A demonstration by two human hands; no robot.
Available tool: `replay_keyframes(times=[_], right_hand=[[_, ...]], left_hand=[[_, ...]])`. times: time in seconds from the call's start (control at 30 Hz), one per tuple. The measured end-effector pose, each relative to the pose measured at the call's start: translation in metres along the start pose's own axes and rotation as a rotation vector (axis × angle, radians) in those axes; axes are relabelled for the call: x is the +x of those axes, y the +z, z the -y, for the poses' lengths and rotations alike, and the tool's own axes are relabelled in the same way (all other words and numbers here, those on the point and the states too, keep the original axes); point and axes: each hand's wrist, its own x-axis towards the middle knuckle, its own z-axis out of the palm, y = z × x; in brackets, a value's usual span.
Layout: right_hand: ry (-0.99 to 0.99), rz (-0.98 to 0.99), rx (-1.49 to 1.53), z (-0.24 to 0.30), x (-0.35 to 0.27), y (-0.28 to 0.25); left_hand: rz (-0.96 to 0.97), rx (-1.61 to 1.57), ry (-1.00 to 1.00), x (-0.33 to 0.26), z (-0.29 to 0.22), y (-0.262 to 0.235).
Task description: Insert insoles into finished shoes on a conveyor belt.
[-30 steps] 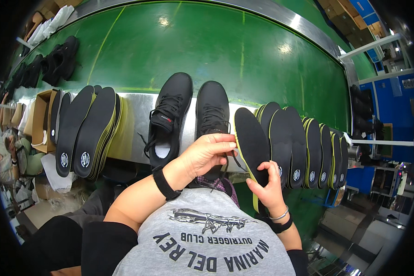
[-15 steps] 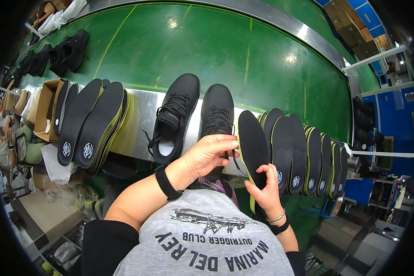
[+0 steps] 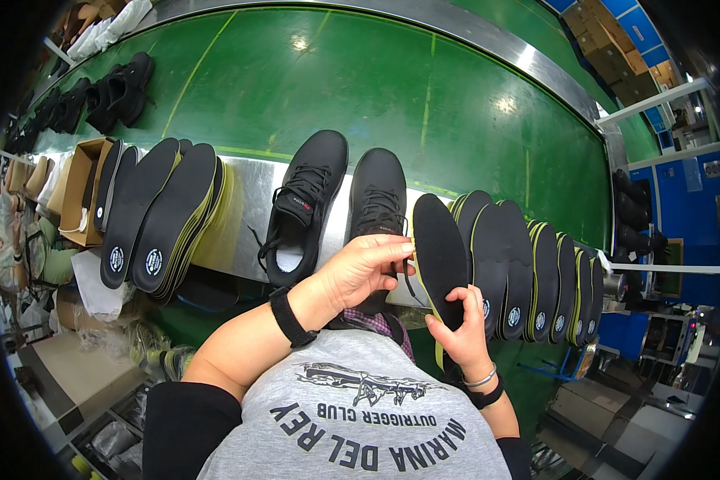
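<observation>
A black insole with a yellow-green edge (image 3: 440, 248) is held upright and slightly tilted before me. My right hand (image 3: 464, 330) grips its lower end between thumb and fingers. Closed in a pinch, my left hand (image 3: 366, 270) has its fingertips at the insole's left edge. A black lace-up shoe (image 3: 376, 188) stands just beyond my left hand, which partly covers its heel end. Beside it on the left is the matching shoe (image 3: 304, 200), toe pointing away, its pale inside showing at the heel.
Stacked insoles stand in a row on the right (image 3: 504, 256); another stack (image 3: 176, 224) is on the left, beside a cardboard box (image 3: 84, 192). Beyond the metal ledge (image 3: 244, 200) lies a green surface (image 3: 360, 88), with more black shoes (image 3: 124, 92) at far left.
Both hands and the insole stay in nearly the same place. A person in the background at the far left has shifted a little.
</observation>
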Motion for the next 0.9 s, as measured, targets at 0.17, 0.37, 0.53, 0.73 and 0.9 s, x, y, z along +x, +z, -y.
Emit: replay_keyframes(times=[0.17, 0.37, 0.53, 0.73, 0.9], right_hand=[[-0.004, 0.003, 0.000, -0.003, -0.003, 0.000], [0.476, 0.076, 1.093, -0.002, -0.013, -0.018], [0.594, 0.473, 0.916, 0.010, -0.013, -0.037], [0.806, 0.574, 0.781, 0.025, -0.005, -0.060], [0.863, 0.618, 0.737, 0.022, 0.012, -0.062]], left_hand=[[-0.011, 0.055, 0.081, 0.000, 0.002, 0.003], [-0.351, 1.686, 0.946, 0.007, 0.009, -0.012], [-0.363, 1.964, 0.939, 0.026, 0.016, -0.023], [-0.432, 1.775, 0.887, 0.039, 0.013, -0.028], [-0.521, 1.431, 0.658, 0.046, 0.008, -0.020]])
